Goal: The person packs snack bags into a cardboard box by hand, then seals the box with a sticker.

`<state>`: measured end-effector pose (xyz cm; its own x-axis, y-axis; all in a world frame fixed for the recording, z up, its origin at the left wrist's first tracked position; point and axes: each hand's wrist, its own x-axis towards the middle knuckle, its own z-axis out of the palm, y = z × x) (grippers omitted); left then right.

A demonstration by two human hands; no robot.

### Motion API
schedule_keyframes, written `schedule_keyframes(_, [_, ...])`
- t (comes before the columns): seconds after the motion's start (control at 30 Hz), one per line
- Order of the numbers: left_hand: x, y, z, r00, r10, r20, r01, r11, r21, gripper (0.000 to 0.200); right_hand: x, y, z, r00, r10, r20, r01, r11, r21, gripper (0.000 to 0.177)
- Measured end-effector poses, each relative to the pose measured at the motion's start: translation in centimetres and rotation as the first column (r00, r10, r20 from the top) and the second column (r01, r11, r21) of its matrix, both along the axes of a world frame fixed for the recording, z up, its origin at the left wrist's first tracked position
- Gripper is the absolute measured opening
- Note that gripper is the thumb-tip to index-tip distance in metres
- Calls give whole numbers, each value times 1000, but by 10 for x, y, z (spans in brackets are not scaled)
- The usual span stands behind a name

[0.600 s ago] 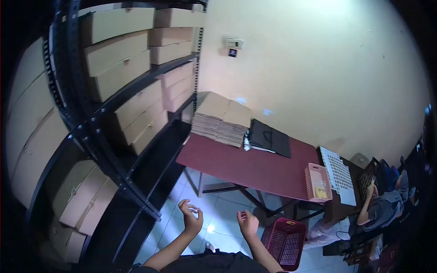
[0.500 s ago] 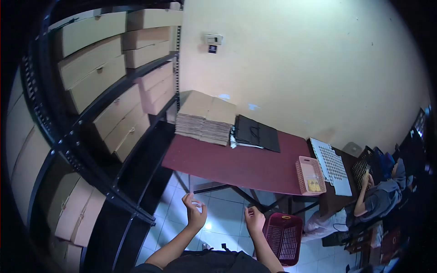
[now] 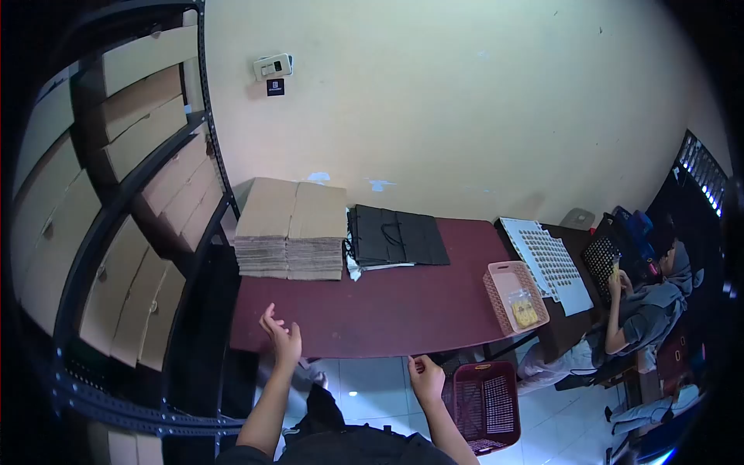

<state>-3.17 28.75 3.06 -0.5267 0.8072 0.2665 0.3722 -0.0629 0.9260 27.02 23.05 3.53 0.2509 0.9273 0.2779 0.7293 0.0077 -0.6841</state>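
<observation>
My left hand (image 3: 282, 339) is raised over the front left part of the dark red table (image 3: 364, 314), fingers apart and holding nothing. At the table's front edge is my right hand (image 3: 426, 378), its fingers curled; whatever they might hold is too small to make out. Flat folded cardboard (image 3: 291, 225) lies in a tall stack at the back left of the table. Beside it rest black paper bags (image 3: 399, 236) with a handle. A pink basket (image 3: 504, 298) at the right end holds a yellow packet (image 3: 525, 311).
Shelves with cardboard boxes (image 3: 128, 287) rise at the left. A dark red basket (image 3: 484, 403) stands on the floor by my right hand. White trays (image 3: 546, 263) with small pieces lie on a dark table. A co-worker (image 3: 651, 314) sits at the right, another person beyond.
The view has turned and come nearer to the table. My left hand has moved from over the floor to over the table's front left. My right hand has come up to the table's edge.
</observation>
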Motion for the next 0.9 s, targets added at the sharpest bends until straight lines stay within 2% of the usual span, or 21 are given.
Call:
schedule_keyframes(0.1, [-54,65,6,997,73,-14,-73,996,45,66,-34,53,1,999,-38,-21,38,999,7,26])
schedule_keyframes(0.17, [-91,101,8,985,173,23,-173,985,-9,65,-61,83,6,998,-55,-32,54,998,-32,27])
schedule_keyframes(0.23, [-131,138,3,982,190,10,-190,982,20,62,-83,109,17,999,-32,-15,31,998,-45,27])
schedule_keyframes(0.3, [-170,179,-6,972,194,-129,-188,980,56,58,-110,150,22,1000,-4,-4,4,1000,-20,27])
schedule_keyframes(0.37, [-196,207,-12,964,233,-128,-234,972,3,50,-124,178,19,999,36,25,-36,999,9,25])
schedule_keyframes(0.47, [-226,246,-26,927,226,-300,-292,936,-197,44,-148,219,25,990,103,94,-109,992,67,21])
schedule_keyframes(0.5, [-231,259,-28,928,227,-297,-292,936,-196,44,-155,231,29,981,140,138,-150,986,66,20])
schedule_keyframes(0.57, [-241,279,-34,944,197,-264,-270,923,-276,47,-163,267,21,979,167,114,-168,986,2,18])
schedule_keyframes(0.63, [-256,312,-62,939,201,-279,-274,927,-254,50,-170,312,5,972,165,165,-194,965,177,26])
schedule_keyframes(0.67, [-265,322,-78,934,201,-295,-274,934,-231,54,-174,334,1,979,146,141,-166,976,144,31])
schedule_keyframes(0.73, [-262,327,-66,946,148,-290,-237,924,-299,55,-182,373,-12,986,122,110,-134,985,105,37])
schedule_keyframes(0.8, [-259,330,-53,956,97,-277,-196,914,-357,56,-187,405,-22,983,5,-182,-56,960,-274,45])
schedule_keyframes(0.83, [-261,330,-49,945,74,-318,-199,903,-381,56,-186,410,-22,982,5,-188,-58,960,-275,45])
schedule_keyframes(0.9, [-259,323,-44,928,56,-367,-215,887,-410,55,-187,410,-18,954,107,-282,-195,932,-306,51])
